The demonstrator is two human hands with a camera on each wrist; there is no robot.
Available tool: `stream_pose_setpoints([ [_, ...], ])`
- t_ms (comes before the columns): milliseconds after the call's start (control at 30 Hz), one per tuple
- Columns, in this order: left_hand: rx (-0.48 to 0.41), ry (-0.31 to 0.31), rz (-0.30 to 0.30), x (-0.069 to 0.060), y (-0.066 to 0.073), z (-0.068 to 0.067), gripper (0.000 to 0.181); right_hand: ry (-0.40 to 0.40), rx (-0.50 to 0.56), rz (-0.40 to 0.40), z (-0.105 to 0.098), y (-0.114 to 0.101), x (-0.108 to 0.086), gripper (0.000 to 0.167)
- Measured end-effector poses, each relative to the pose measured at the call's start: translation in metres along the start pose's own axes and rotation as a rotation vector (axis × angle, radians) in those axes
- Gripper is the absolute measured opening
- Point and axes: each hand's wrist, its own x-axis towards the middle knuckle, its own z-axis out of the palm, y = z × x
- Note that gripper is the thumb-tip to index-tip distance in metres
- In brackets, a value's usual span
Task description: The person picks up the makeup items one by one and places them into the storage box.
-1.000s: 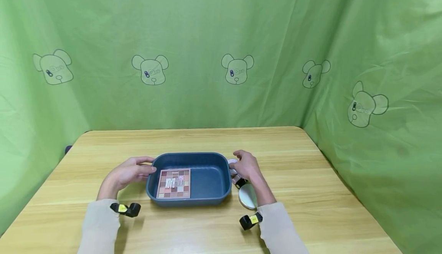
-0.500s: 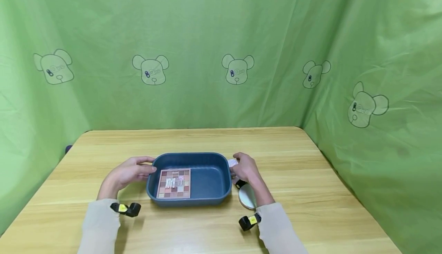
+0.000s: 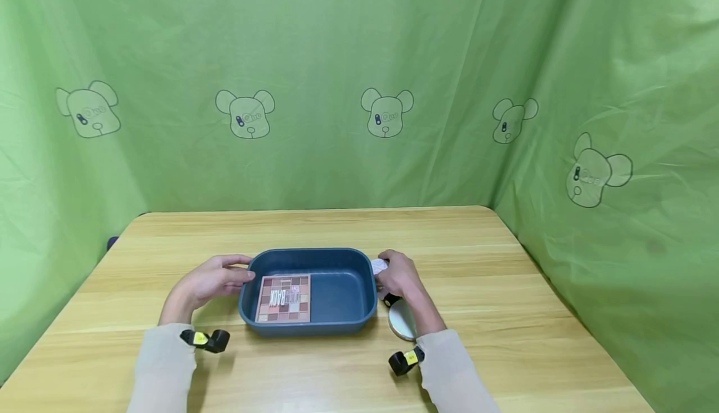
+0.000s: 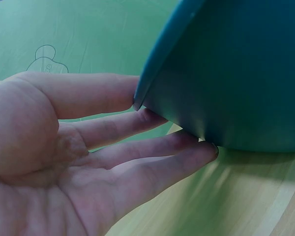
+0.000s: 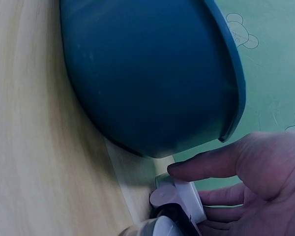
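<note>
A blue rectangular container (image 3: 342,294) stands on the table with a pink checkered palette (image 3: 283,299) lying in its left half. My left hand (image 3: 210,281) grips the container's left end, thumb at the rim and fingers against the outer wall; in the left wrist view the thumb's tip (image 4: 123,91) meets the rim. Beside the right end, my right hand (image 3: 400,274) pinches a white object (image 3: 379,266), partly hidden by the fingers. In the right wrist view, the thumb lies against this white piece (image 5: 189,199), with a pale pink round piece (image 5: 164,195) next to it.
A round silver-rimmed disc (image 3: 402,319) lies by my right wrist, partly covered by it. A small black item (image 3: 391,299) sits between disc and container. Green curtains stand behind and beside the wooden table (image 3: 494,301).
My right hand has shifted slightly and its fingers have drawn in around the white object. My left hand and the container have stayed put.
</note>
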Motion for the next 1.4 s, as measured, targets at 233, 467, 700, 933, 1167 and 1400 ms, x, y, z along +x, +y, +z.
stream_pose_setpoints([
  [233, -0.004, 0.000, -0.001, 0.000, 0.000, 0.000, 0.061, 0.006, -0.001, -0.006, 0.000, -0.001, -0.001, 0.052],
  [467, -0.001, 0.003, -0.002, 0.000, 0.000, 0.000, 0.062, 0.002, 0.010, 0.006, 0.000, -0.001, -0.002, 0.053],
  [700, -0.002, 0.000, 0.000, 0.000, 0.000, 0.000, 0.062, 0.003, 0.005, 0.003, 0.000, -0.002, -0.001, 0.053],
  [933, -0.004, 0.000, 0.000, 0.000, 0.000, 0.000, 0.062, -0.001, 0.002, 0.007, 0.000, -0.002, -0.001, 0.053],
  [1167, -0.003, -0.002, 0.000, -0.001, 0.000, 0.001, 0.062, -0.003, 0.022, 0.013, -0.005, -0.003, -0.003, 0.055],
  [1400, -0.006, -0.006, 0.001, 0.000, 0.000, 0.000, 0.062, 0.020, 0.044, -0.001, -0.015, -0.004, -0.004, 0.062],
])
